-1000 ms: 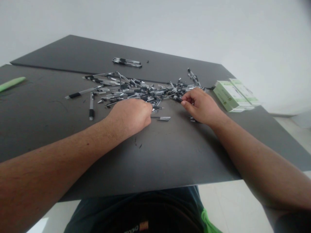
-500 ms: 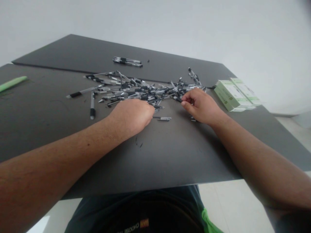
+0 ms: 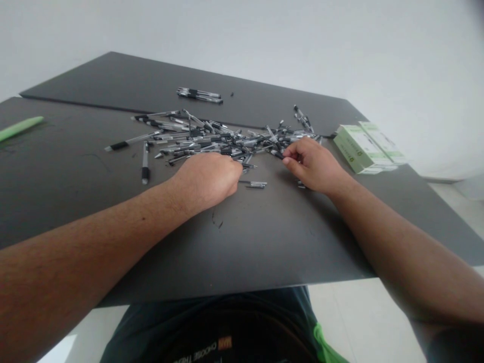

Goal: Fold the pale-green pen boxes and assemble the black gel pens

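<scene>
A loose heap of clear gel pens and pen parts with black grips point(image 3: 204, 141) spreads across the middle of the table. At its near edge my left hand point(image 3: 212, 176) is closed, knuckles up; its fingertips are hidden and I cannot make out what they hold. My right hand point(image 3: 312, 161) pinches a pen's black end point(image 3: 278, 154) between thumb and forefinger at the heap's right side. Between the two hands lie a few thin pen pieces point(image 3: 256, 185), apart from the heap. More small parts point(image 3: 300, 184) show just under my right hand.
Pale green and white boxes point(image 3: 365, 148) stand at the right. Several pens lie bundled point(image 3: 199, 95) on the far table section. A single pen point(image 3: 145, 164) lies left of the heap, and a light green object point(image 3: 20, 128) rests at the far left. A seam crosses the table point(image 3: 242, 252).
My left hand has shifted very slightly to the right. My right hand stays in the same place at the black pen end. The heap looks the same.
</scene>
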Demonstrator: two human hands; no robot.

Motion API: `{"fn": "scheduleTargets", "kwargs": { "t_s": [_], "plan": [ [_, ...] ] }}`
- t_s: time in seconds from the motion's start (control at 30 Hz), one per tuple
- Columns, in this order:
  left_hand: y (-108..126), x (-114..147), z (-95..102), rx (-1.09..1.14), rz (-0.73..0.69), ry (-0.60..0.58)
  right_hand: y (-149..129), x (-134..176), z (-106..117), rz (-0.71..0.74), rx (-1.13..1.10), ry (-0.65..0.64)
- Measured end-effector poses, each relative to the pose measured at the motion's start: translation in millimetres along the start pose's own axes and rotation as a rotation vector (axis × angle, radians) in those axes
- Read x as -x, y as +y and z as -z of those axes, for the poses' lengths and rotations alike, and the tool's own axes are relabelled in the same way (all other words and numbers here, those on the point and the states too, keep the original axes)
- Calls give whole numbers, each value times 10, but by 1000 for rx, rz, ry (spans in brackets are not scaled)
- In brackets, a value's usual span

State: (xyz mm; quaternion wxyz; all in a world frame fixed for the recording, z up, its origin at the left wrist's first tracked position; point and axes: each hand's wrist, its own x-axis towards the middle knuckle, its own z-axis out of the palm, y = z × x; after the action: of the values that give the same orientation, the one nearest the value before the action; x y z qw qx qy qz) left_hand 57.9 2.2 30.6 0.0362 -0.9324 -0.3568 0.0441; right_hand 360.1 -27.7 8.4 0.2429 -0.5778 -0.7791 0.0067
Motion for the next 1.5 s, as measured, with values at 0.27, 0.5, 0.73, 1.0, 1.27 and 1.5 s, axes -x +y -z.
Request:
{"fn": "scheduleTargets", "kwargs": {
  "t_s": [0.27,0.5,0.73,1.0,1.27,1.5],
  "plan": [
    [3,0,-50,28,7,31,-67,5,43,-71,-13,-21],
    [46,-11,-6,47,27,12,-265,62,85,74,-11,-245],
    [16,-20,-67,84,20,46,-411,65,-9,120,158,-379],
    [-159,-54,-6,194,102,150,-484,68,-82,64,239,-380],
    [-319,-72,-97,350,38,409,-380,72,-25,65,191,-291],
    [-344,-47,-170,530,-29,688,-183,38,102,27,124,-128]
  ]
}}
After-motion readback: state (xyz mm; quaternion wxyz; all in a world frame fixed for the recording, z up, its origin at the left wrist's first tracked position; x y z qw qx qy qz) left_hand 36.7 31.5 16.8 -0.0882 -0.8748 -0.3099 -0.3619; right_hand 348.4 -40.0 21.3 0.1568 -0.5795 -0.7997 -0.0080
